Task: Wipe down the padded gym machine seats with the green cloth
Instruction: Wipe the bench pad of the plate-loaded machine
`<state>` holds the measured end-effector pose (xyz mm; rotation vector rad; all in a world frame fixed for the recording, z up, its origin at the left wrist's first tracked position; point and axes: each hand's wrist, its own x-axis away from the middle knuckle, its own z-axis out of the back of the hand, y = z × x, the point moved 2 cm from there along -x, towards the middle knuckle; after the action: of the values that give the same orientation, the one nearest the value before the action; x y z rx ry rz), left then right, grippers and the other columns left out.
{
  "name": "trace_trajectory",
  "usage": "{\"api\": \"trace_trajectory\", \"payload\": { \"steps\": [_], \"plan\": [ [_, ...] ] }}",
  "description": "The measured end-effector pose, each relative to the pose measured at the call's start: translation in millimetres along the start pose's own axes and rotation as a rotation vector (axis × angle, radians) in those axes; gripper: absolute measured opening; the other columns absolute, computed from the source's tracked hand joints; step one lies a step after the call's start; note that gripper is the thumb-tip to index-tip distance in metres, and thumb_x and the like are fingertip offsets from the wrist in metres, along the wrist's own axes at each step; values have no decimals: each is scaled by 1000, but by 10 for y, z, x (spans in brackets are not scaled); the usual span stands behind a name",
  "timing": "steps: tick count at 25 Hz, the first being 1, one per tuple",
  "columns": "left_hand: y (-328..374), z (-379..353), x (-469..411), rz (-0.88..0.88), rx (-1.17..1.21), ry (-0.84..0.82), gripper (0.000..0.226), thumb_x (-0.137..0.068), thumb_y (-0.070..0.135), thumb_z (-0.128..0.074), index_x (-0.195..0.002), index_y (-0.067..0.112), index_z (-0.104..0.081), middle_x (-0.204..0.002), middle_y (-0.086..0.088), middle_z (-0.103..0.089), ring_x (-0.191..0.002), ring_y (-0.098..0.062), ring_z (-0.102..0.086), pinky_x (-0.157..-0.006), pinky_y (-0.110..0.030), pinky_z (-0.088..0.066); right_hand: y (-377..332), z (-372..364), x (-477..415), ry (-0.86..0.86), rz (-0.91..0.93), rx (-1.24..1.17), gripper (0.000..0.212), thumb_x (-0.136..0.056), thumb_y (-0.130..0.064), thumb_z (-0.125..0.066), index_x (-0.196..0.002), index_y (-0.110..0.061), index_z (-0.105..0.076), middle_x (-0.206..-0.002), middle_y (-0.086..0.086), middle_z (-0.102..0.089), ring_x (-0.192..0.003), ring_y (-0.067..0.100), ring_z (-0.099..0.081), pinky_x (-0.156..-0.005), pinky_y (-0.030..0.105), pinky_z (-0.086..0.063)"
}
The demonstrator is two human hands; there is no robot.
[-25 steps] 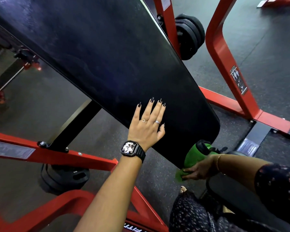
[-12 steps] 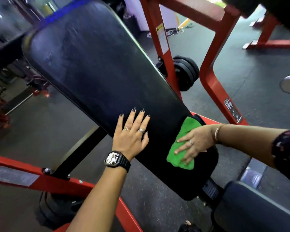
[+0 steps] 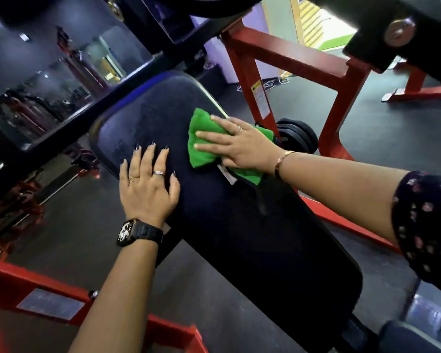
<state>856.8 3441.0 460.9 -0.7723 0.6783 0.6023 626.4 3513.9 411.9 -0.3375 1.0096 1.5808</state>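
Head: black pad (image 3: 239, 238), red frame (image 3: 290, 54), dark floor (image 3: 379, 118)

Partly hidden under right hand (image 3: 245, 149): green cloth (image 3: 201, 155).

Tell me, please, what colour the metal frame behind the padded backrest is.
The metal frame is red, shown best in the head view.
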Motion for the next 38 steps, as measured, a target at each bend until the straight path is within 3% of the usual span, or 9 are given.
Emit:
{"api": "trace_trajectory", "payload": {
  "steps": [6,10,12,16,18,21,27,33,38],
  "plan": [
    [-141,2,-249,-30,-5,10,54,-81,37,-48,-132,21,-50,-141,-5,-47,-135,-25,-36,-114,-45,-18,-237,289,-875,48,-640,-448,59,-85,-35,-36,-144,-39,-31,-153,-16,-27,-145,27,-15,-108,41,-20],
    [-173,1,-199,23,58,46,50,-80,30,-50,-129,18,-54,-141,-3,-48,-135,-23,-36,-116,-41,-15,-877,238,-303,157,-511,-344,60,-81,-31,-46,-140,-34,-42,-147,-13,-41,-140,25,-32,-105,41,-30],
    [-214,-6,-204,76,97,37,51,-82,29,-50,-132,21,-50,-143,0,-45,-137,-20,-32,-117,-39,-9,-680,137,-115,127,-497,-325,60,-82,-31,-46,-142,-36,-39,-148,-13,-38,-140,26,-30,-105,43,-34],
    [-249,-30,-269,130,145,-3,52,-84,32,-47,-136,23,-46,-148,1,-37,-141,-19,-23,-117,-38,-2,-69,153,-603,-19,-948,-557,59,-90,-34,-43,-145,-41,-25,-154,-16,-24,-144,30,-13,-111,48,-24],
    [-342,-6,-382,156,152,10,53,-84,31,-47,-136,21,-46,-147,-3,-38,-140,-24,-24,-116,-41,-7,-301,223,-681,71,-823,-492,58,-87,-36,-42,-144,-39,-31,-152,-14,-31,-143,32,-19,-107,48,-28],
    [-602,48,-587,322,275,70,50,-85,27,-49,-134,18,-47,-146,-6,-39,-140,-27,-25,-114,-44,-20,-889,207,-231,154,-393,-334,55,-85,-36,-44,-140,-38,-42,-146,-14,-41,-139,27,-32,-102,42,-32],
    [-667,-45,-643,380,588,110,50,-88,21,-46,-138,13,-42,-146,-5,-37,-137,-17,-29,-104,-2,-6,-63,248,-1084,50,-806,-475,52,-89,-38,-42,-141,-42,-35,-150,-19,-32,-143,29,-17,-107,47,-23],
    [-677,-38,-643,369,625,161,52,-82,13,-44,-133,6,-46,-141,-12,-44,-132,-22,-37,-109,-10,-13,-401,396,-1523,118,-304,-365,55,-84,-41,-33,-139,-39,-41,-145,-15,-43,-137,27,-35,-97,42,-37],
    [-675,-40,-641,378,642,155,51,-84,20,-42,-134,6,-46,-141,-12,-43,-133,-23,-36,-111,-23,-18,-128,416,-1772,26,-815,-498,51,-91,-40,-38,-142,-38,-35,-150,-16,-33,-141,29,-20,-108,47,-25]
  ]
}}
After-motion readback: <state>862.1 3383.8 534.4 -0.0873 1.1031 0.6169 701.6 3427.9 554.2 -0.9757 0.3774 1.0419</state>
